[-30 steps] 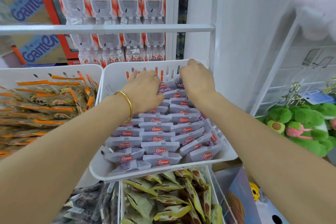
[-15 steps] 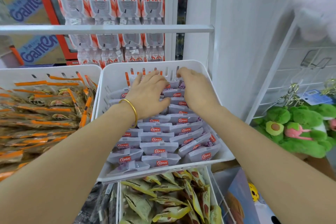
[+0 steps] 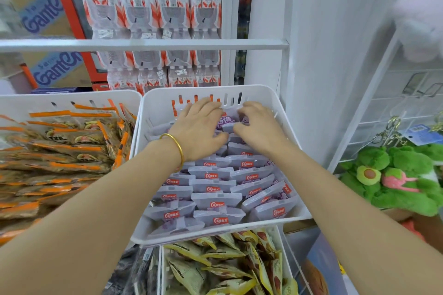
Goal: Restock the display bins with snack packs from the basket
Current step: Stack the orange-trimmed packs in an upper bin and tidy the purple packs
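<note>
A white display bin [image 3: 260, 96] holds several rows of purple snack packs [image 3: 217, 201] with red logos, standing on edge. Both my hands are inside it at the back row. My left hand [image 3: 200, 127], with a gold bangle on the wrist, lies with straight, spread fingers on the rear packs near the slotted back wall. My right hand [image 3: 260, 128] is close beside it, its fingers bent down and its thumb under them, pinching a purple pack [image 3: 227, 124] between the two hands. No basket is in view.
To the left stands a white bin [image 3: 72, 98] of orange-edged snack packs [image 3: 72, 136]. Below the purple bin is one with yellow packs [image 3: 215, 263]. A white shelf rail [image 3: 143, 44] crosses in front of stacked water bottles [image 3: 155, 7]. Green plush toys [image 3: 395, 179] hang at the right.
My right hand came off the bin's back rim and down onto the rear packs. Both hands drew together at the middle of the back row, and the right fingers curled.
</note>
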